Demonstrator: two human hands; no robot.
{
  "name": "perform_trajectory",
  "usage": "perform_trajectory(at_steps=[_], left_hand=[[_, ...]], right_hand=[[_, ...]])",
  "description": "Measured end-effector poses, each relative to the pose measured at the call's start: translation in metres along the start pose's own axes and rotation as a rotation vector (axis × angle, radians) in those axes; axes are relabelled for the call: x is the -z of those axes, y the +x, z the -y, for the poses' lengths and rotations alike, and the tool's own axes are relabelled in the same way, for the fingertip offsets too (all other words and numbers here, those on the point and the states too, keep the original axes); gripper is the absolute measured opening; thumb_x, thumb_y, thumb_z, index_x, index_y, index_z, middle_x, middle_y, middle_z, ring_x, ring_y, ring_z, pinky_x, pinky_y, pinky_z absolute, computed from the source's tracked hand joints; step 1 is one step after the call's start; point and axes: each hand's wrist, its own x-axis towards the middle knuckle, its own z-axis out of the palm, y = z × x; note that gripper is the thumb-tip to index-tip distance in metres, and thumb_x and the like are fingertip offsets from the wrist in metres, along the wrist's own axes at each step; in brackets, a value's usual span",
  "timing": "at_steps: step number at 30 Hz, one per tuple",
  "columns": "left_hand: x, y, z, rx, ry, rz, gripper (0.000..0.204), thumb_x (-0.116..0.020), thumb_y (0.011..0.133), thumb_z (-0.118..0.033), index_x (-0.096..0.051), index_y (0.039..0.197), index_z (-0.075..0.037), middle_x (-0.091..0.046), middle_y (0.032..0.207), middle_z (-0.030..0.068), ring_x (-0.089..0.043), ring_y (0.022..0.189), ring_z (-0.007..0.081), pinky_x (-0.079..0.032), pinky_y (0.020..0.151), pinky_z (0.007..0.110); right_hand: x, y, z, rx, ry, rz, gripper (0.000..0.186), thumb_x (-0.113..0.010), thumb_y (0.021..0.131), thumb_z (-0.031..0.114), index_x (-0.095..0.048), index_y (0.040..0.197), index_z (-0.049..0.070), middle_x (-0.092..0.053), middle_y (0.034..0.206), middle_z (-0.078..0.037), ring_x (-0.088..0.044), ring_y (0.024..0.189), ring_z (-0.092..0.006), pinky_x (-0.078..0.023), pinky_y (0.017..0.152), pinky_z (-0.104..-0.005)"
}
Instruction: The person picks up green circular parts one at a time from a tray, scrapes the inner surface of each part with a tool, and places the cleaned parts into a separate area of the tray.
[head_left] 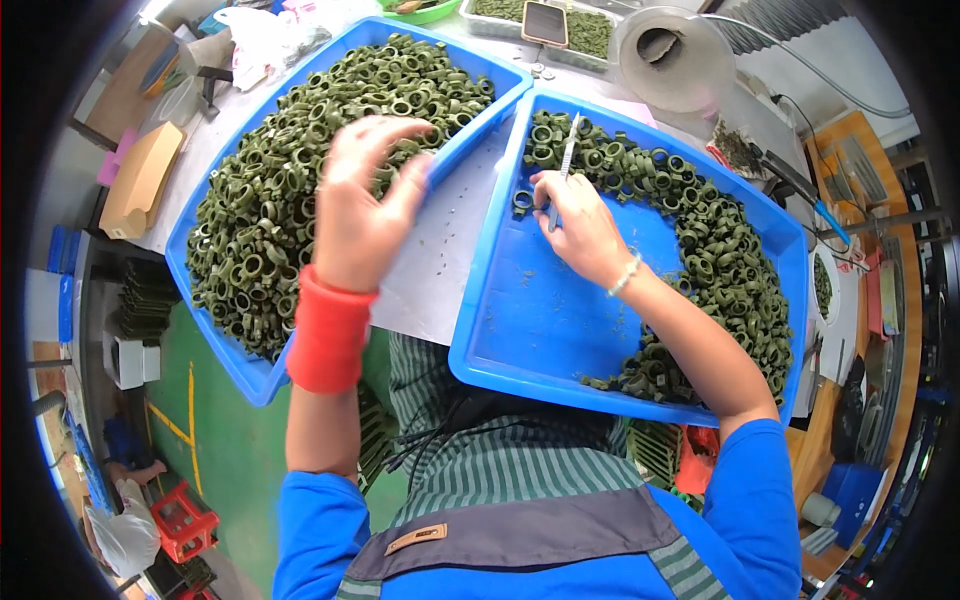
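Note:
Above the left blue tray (512,78), heaped with dark green rings (262,225), hovers my left hand (365,200). It is slightly blurred, with thumb and fingers apart and nothing visible between them. A red band wraps that wrist. My right hand (585,225) is over the upper left part of the right blue tray (468,330), closed around a slim silver craft knife (571,145) that stands nearly upright in the grip. A single green ring (522,202) lies on the tray floor just left of my right hand. More rings (735,260) line that tray's far and right sides.
White sheeting (440,250) with dark crumbs lies between the trays. Behind them are a phone (544,23), a tub of small green pieces (592,38) and a round metal lamp hood (672,55). A cardboard box (145,180) sits at left; a red crate (183,522) is on the floor.

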Motion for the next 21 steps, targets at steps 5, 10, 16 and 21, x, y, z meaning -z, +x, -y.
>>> perform_trajectory(at_steps=[5,10,16,21], left_hand=[[-0.015,-0.043,-0.03,0.282,-0.368,0.191,0.025,-0.064,0.092,-0.002,-0.065,0.116,-0.002,-0.057,0.116,0.0066,-0.06,0.102,0.0135,-0.051,0.087,0.026],[-0.03,-0.068,-0.045,0.472,-0.62,0.213,0.037,-0.063,0.092,0.003,-0.056,0.128,0.002,-0.056,0.123,0.0092,-0.063,0.107,0.016,-0.053,0.091,0.028],[-0.047,-0.073,-0.061,0.632,-0.98,0.244,0.022,-0.065,0.093,0.0,-0.063,0.115,0.003,-0.07,0.101,0.009,-0.069,0.088,0.0145,-0.057,0.079,0.026],[-0.05,-0.077,-0.066,0.714,-1.031,0.251,0.016,-0.064,0.094,0.0,-0.066,0.109,0.004,-0.072,0.099,0.0108,-0.07,0.085,0.0154,-0.058,0.076,0.027]], right_hand=[[-0.007,0.003,-0.001,0.06,-0.17,0.122,0.018,-0.067,0.076,0.001,-0.059,0.09,0.009,-0.063,0.084,-0.009,-0.058,0.086,-0.0302,-0.045,0.08,-0.0428],[0.026,-0.015,0.054,-0.134,0.207,0.044,0.022,-0.074,0.078,0.005,-0.061,0.096,0.005,-0.065,0.087,-0.01,-0.063,0.084,-0.0268,-0.05,0.078,-0.0381],[0.056,-0.041,0.088,-0.252,0.519,-0.029,0.024,-0.071,0.083,-0.001,-0.063,0.105,-0.001,-0.069,0.099,-0.011,-0.07,0.086,-0.0179,-0.056,0.076,-0.0299],[0.064,-0.052,0.089,-0.192,0.427,-0.046,0.019,-0.07,0.083,-0.002,-0.066,0.101,0.001,-0.07,0.108,-0.015,-0.071,0.089,-0.0235,-0.056,0.079,-0.0322]])
